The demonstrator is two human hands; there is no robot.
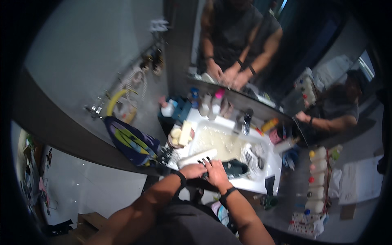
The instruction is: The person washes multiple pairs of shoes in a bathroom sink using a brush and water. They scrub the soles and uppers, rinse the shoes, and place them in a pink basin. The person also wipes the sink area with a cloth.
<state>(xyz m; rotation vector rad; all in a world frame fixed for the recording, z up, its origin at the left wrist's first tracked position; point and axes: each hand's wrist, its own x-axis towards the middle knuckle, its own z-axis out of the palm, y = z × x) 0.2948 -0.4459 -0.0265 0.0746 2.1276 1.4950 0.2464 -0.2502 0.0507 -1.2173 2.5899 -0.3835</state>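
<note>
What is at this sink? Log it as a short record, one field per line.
setting: bathroom, white sink under a mirror
basin: cloudy, soapy water
left hand: on a white shoe at the sink's front rim
right hand: beside the left, fingers on the same shoe, next to a dark green shoe
other shoes: white striped shoe at the basin's right
back ledge: several bottles
left of sink: blue and yellow bag

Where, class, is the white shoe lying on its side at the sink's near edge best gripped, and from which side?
Take the white shoe across its narrow middle, from the near side. Its sole faces the person, lying lengthwise along the sink rim, so both hands reach it there.
</note>
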